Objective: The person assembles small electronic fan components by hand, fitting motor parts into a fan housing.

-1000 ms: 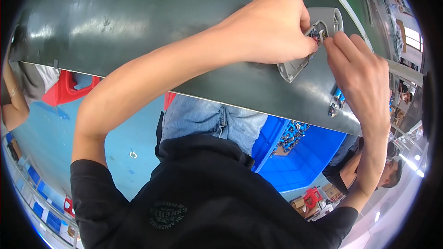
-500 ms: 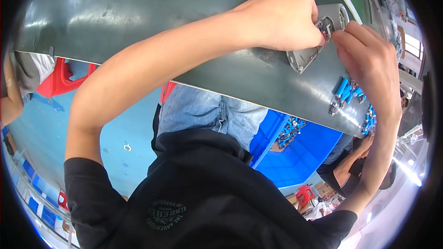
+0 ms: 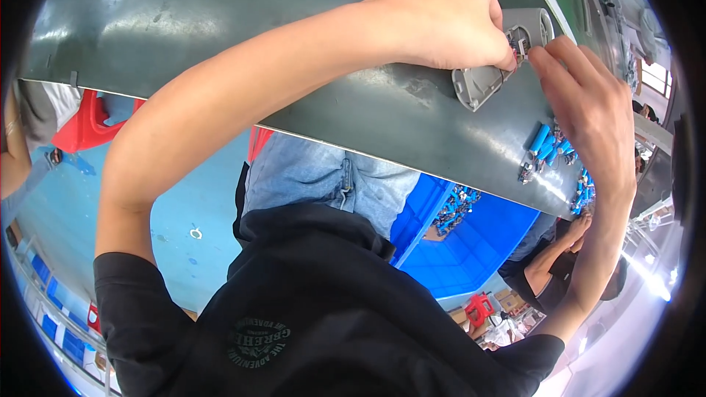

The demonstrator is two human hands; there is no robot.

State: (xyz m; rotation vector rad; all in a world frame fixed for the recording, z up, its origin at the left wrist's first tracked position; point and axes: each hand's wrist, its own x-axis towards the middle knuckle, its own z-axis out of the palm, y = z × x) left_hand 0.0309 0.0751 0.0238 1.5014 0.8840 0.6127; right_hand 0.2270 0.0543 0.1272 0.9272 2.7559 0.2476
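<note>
A light grey plastic housing (image 3: 476, 90), open on its upper face, lies tilted on the green work table (image 3: 243, 0). Small electronic parts and red wiring (image 3: 515, 51) show inside it. My left hand (image 3: 456, 18) is closed over the housing's middle, its fingertips beside the red wiring and partly hidden behind the fist. At the housing's right side, my right hand (image 3: 588, 95) has thumb and forefinger pinched together near the wiring. Whatever lies in that pinch is too small to make out. Close to my right wrist sit several blue cylindrical cells (image 3: 543, 141) with small boards and wires.
Below the table edge stands a blue plastic crate (image 3: 478, 250), next to more blue cells (image 3: 457, 209) in a bin. A co-worker's arm (image 3: 548, 268) is at the lower right. Red stools (image 3: 84, 129) stand at the left, near another person.
The view has shifted slightly. Both hands stay at the housing with nearly the same hold; my left fist sits a little higher in the picture.
</note>
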